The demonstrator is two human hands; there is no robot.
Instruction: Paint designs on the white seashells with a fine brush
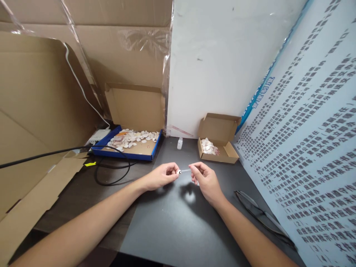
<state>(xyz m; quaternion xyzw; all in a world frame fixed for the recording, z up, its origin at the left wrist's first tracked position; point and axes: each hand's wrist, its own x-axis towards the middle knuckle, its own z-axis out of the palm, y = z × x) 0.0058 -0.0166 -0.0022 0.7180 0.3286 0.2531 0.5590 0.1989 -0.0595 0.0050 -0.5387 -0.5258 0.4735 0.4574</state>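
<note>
The left hand is pinching a white bit, the right hand a thin clear stick; both are reaching over the surface, well past its near edge.

A small white piece is being pinched at its edge by the left hand, which is partly covering it, so its full outline is not showing itself. On the side that is facing right, this piece is looking dark in one small place. A thin, pale, straight stick is being held at its other end by the right hand. The stick is lying almost level in the air, and its left end is pointing to the dark place; whether both are touching, I am not seeing clearly.
</note>
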